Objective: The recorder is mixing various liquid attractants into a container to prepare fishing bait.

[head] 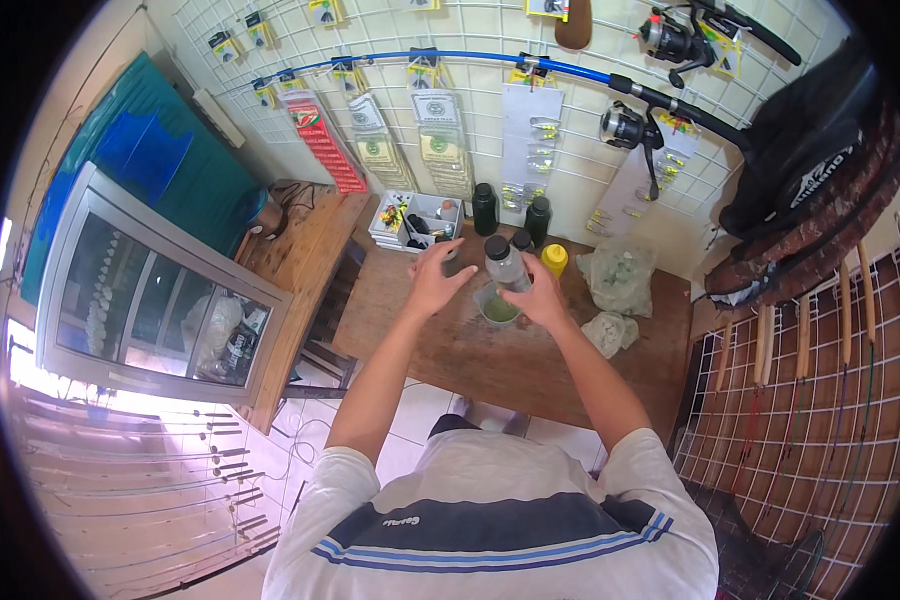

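My right hand (536, 294) is closed around a clear bottle with a black cap (504, 262), held upright over the wooden table. Below and partly behind it is a small translucent container (498, 306) with green contents. To the left, my left hand (439, 281) is raised with thumb and fingers apart, nothing seen between them. Behind the held bottle stand a dark bottle (485, 210), another dark bottle (538, 220) and a partly hidden dark-capped one (523, 241). A yellow bottle (554, 259) is just right of my right hand.
A white compartment box (451, 202) with small items sits at the table's back left. Plastic bags (621, 274) lie on the right. Fishing rods and reels (624, 126) and packaged tackle hang on the wire rack behind. A glass-fronted cabinet (172, 281) stands left.
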### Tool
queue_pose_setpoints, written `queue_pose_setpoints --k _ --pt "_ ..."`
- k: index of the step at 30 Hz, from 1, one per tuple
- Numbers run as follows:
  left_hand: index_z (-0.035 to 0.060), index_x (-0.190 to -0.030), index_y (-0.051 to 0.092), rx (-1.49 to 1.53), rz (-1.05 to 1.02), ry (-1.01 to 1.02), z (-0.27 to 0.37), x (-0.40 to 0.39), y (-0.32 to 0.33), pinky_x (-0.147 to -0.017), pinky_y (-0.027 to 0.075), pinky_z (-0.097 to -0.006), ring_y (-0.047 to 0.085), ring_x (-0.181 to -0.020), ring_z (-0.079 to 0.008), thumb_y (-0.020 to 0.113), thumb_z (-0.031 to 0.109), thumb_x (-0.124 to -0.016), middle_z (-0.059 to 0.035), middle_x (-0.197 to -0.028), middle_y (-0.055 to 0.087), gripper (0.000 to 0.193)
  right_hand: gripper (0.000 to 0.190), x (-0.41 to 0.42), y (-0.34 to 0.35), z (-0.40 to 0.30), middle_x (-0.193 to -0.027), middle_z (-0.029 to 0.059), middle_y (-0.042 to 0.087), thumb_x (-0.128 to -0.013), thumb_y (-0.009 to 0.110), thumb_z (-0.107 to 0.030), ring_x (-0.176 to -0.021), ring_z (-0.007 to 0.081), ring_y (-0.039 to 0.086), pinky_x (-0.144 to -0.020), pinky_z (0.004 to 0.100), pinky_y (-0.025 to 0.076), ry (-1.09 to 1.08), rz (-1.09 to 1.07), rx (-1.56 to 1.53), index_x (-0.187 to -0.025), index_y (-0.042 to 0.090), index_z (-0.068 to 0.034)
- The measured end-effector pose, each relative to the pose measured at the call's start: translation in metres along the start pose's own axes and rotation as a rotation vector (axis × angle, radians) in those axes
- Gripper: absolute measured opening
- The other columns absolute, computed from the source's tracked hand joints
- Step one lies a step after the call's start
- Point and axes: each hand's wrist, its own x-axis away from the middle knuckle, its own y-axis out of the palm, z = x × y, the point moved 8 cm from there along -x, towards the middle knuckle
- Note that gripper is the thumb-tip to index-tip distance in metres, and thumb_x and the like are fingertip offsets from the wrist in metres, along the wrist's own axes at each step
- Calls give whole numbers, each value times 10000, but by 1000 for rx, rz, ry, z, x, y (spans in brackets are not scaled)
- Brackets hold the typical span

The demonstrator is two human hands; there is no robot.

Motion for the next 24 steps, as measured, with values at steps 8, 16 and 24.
queue_pose_setpoints --k 8,16,24 --pt "201 -1287 576 -182 -22 -128 -64 -25 -10 -1024 271 -532 436 -1281 -272 798 359 -723 -48 -1330 546 626 649 -54 33 -2 -1058 125 678 -628 840 -123 -996 231 661 -860 359 505 69 190 29 -1204 546 -65" --pt "185 -1239 609 -280 -175 -31 -84 -53 4 -1059 246 -518 446 -1276 -242 788 365 -733 -30 -1328 548 566 669 -74 79 49 -1081 168 671 -593 833 -78 -1040 326 648 -885 389 503 222 210 103 -1190 532 -55" --pt "186 -1191 632 -186 -224 50 -90 -60 11 -1048 207 -574 453 -1254 -232 747 342 -769 -6 -1250 590 464 756 -82 97 93 -1146 227 646 -576 852 -70 -1100 382 607 -916 431 497 458 157 202 -1256 526 -21"
